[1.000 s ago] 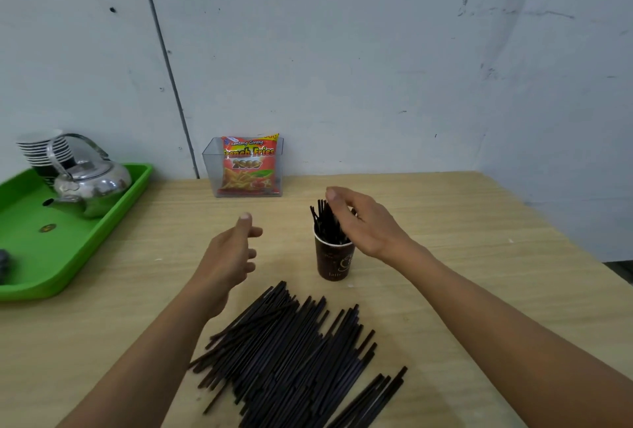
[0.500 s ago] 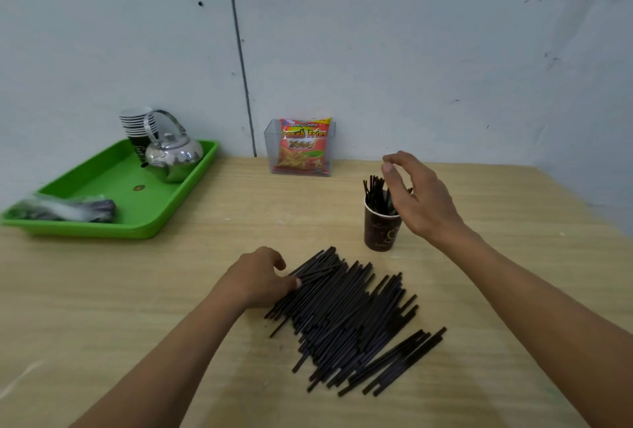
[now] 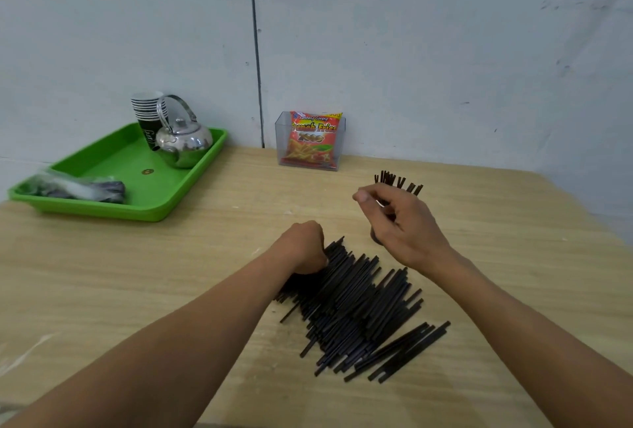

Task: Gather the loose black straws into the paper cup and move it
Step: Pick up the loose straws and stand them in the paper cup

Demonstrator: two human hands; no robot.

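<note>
A heap of loose black straws (image 3: 356, 304) lies on the wooden table (image 3: 171, 290) in front of me. My left hand (image 3: 303, 248) rests on the heap's far left end, fingers curled down around some straws. The dark paper cup (image 3: 375, 239) stands just beyond the heap, mostly hidden behind my right hand (image 3: 400, 225). Several straws in the cup (image 3: 397, 181) stick up above that hand. My right hand hovers in front of the cup with loosely curled fingers and holds nothing.
A green tray (image 3: 102, 208) at the back left carries a steel kettle (image 3: 183, 145), a stack of paper cups (image 3: 149, 111) and a plastic-wrapped bundle (image 3: 78, 188). A clear box with a snack bag (image 3: 311, 141) stands against the wall.
My left hand dropped onto the heap's left end and closed over straws there. My right hand drew back from above the cup toward me, fingers curling. The camera view shifted left.
</note>
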